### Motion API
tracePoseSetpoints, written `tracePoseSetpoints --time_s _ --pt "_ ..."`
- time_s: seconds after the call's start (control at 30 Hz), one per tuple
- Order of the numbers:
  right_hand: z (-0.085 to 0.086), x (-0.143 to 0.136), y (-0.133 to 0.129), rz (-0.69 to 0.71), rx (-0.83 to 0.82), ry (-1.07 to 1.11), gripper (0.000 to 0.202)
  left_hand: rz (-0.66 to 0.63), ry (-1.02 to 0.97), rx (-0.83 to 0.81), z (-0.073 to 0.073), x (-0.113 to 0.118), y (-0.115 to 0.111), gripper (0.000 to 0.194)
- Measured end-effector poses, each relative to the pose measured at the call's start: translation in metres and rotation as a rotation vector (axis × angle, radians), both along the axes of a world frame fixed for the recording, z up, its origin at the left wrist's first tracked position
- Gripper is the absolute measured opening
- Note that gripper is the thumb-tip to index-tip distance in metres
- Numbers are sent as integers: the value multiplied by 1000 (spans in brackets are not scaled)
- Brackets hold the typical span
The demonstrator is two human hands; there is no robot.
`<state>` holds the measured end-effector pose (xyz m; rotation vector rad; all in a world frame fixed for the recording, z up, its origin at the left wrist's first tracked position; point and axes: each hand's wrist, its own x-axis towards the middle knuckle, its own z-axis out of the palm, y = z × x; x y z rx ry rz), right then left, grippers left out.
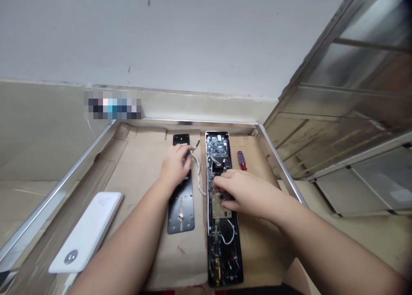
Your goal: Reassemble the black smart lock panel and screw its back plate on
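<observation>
A long black housing [210, 248], open on top, lies lengthwise on the cardboard and looks like an electronic door lock body. Inside it sit a blue circuit board [218, 147], a metal-coloured plate [219, 211] and a looped white wire [232, 235]. My right hand [240, 188] is over the housing's middle, thumb and fingers apart around that plate. My left hand [176, 163] is above the upper part of a black mounting plate [180, 209], fingers curled together at a white cable [198, 175] with a dark end. The cable runs toward the housing's left side.
A purple-and-red screwdriver handle [241, 160] lies right of the housing. At the left is a white power bank [86, 233] with a cable plugged in. A raised metal rim [189, 123] borders the cardboard-covered table [144, 158]. A blurred-out patch is behind the rim.
</observation>
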<state>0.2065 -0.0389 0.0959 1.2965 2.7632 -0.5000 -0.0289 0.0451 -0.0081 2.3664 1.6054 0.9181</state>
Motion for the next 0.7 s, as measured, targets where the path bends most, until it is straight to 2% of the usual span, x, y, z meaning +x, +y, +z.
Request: tracePoseSetpoints --time_s 0.13,0.3,0.47,0.6,0.7 --pt "-2 4 1 25 -8 20 33 -62 201 -111 -1 17 -9 30" --pt "8 9 3 31 -35 92 32 -73 227 -189 -3 21 -10 20" --pt "17 13 6 54 -20 217 28 -96 33 -153 -3 6 -6 19" --pt "14 17 11 71 125 341 26 -63 -162 -96 2 -8 -2 20" --pt "10 20 16 15 238 427 19 -57 -256 49 10 -15 -2 19"
